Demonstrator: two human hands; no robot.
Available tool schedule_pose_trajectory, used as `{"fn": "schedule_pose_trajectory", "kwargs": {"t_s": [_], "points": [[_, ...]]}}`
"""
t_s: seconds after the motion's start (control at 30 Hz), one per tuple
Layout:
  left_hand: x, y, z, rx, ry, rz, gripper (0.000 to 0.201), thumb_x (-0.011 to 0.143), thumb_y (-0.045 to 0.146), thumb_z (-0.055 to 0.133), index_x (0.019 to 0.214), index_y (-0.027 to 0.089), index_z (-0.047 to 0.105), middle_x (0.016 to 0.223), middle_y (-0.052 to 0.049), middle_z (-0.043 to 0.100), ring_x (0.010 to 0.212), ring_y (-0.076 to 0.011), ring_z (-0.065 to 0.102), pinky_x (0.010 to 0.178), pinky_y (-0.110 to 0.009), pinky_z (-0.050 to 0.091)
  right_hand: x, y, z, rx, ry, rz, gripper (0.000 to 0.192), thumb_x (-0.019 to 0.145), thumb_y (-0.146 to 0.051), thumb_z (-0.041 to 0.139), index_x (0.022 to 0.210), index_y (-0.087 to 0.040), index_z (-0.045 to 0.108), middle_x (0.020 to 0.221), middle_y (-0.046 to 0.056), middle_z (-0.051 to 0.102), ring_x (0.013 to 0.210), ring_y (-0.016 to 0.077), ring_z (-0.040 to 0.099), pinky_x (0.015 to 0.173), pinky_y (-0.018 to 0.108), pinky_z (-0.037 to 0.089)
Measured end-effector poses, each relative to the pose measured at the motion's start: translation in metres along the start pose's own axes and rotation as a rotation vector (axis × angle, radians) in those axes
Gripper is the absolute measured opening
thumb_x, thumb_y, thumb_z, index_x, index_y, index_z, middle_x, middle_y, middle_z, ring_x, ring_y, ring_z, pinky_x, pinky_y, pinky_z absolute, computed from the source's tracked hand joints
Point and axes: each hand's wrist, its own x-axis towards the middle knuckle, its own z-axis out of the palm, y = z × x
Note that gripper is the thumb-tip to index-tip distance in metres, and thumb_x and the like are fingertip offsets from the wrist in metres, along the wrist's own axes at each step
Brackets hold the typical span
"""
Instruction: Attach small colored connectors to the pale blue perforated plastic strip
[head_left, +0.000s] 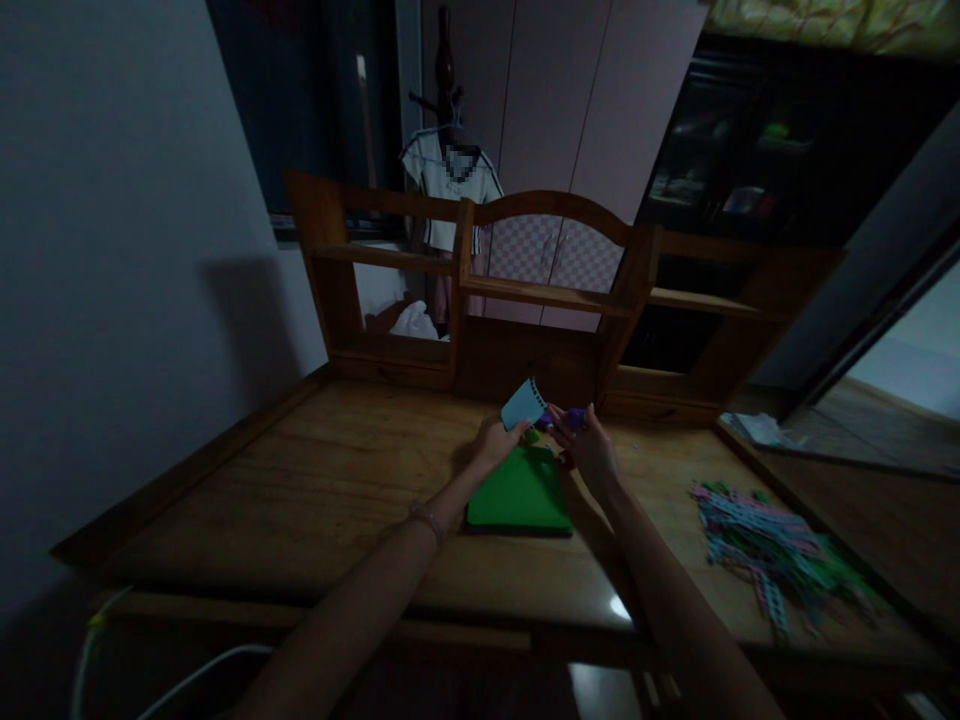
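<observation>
My left hand [496, 443] pinches the lower end of a light blue sheet [522, 405], held up at a tilt. A row of dark notches or holes runs along the sheet's right edge. Close to that edge, my right hand [597, 456] has its fingers curled round a small purple object [576, 418], whose kind I cannot make out in the dim light. Below both hands lies a green square sheet or stack [523, 495], flat on the wooden desk [337, 480]. A small red object [565, 459] shows partly beside my right hand, and a small green piece [532, 436] lies beyond the stack.
A heap of pink, blue and green strips [772, 550] covers part of the desk's right side. Along the back stands a wooden shelf unit [547, 292]. A shirt on a hanger [450, 185] hangs behind it. At the lower left runs a white cable [202, 675].
</observation>
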Motion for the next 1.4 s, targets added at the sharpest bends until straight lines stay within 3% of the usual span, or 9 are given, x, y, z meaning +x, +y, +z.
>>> {"fn": "schedule_pose_trajectory", "kwargs": {"t_s": [0.2, 0.4, 0.67, 1.0, 1.4], "points": [[0.006, -0.014, 0.005, -0.041, -0.001, 0.072, 0.032, 0.077, 0.042, 0.056, 0.086, 0.014, 0.069, 0.081, -0.008, 0.068, 0.079, -0.018, 0.062, 0.071, -0.026, 0.045, 0.0, -0.002, -0.005, 0.04, -0.002, -0.03, 0.027, 0.082, -0.05, 0.048, 0.09, -0.026, 0.058, 0.11, 0.002, 0.063, 0.116, 0.021, 0.049, 0.09, 0.042, 0.047], [0.01, -0.02, 0.01, -0.062, 0.05, 0.016, 0.033, 0.075, 0.043, 0.057, 0.082, 0.014, 0.068, 0.074, -0.007, 0.068, 0.073, -0.0171, 0.061, 0.066, -0.024, 0.044, -0.005, -0.005, 0.001, 0.074, -0.027, 0.01, 0.035, 0.086, -0.052, 0.042, 0.087, -0.02, 0.058, 0.115, 0.007, 0.061, 0.11, 0.0246, 0.054, 0.074, 0.035, 0.055], [0.006, -0.017, 0.009, -0.089, -0.063, 0.038, 0.036, 0.076, 0.046, 0.053, 0.075, 0.013, 0.067, 0.065, -0.004, 0.064, 0.058, -0.0125, 0.057, 0.055, -0.021, 0.04, -0.002, -0.001, 0.0, 0.101, -0.05, 0.036, 0.035, 0.086, -0.053, 0.041, 0.08, -0.022, 0.057, 0.106, 0.006, 0.064, 0.112, 0.0234, 0.053, 0.084, 0.039, 0.051], [0.005, -0.013, 0.007, -0.07, -0.061, 0.042, 0.034, 0.076, 0.044, 0.054, 0.071, 0.013, 0.068, 0.051, -0.003, 0.058, 0.055, -0.0143, 0.057, 0.055, -0.022, 0.039, -0.004, -0.004, 0.003, 0.092, -0.074, 0.013, 0.031, 0.085, -0.05, 0.045, 0.08, -0.022, 0.058, 0.105, 0.006, 0.064, 0.116, 0.0248, 0.049, 0.092, 0.044, 0.045], [0.01, -0.02, 0.009, -0.059, -0.013, 0.118, 0.037, 0.077, 0.046, 0.051, 0.075, 0.013, 0.067, 0.068, -0.005, 0.065, 0.061, -0.0141, 0.058, 0.057, -0.022, 0.04, -0.002, -0.003, -0.002, 0.096, -0.082, 0.006, 0.034, 0.086, -0.052, 0.041, 0.086, -0.023, 0.059, 0.113, 0.005, 0.062, 0.108, 0.0246, 0.056, 0.086, 0.043, 0.049]]}}
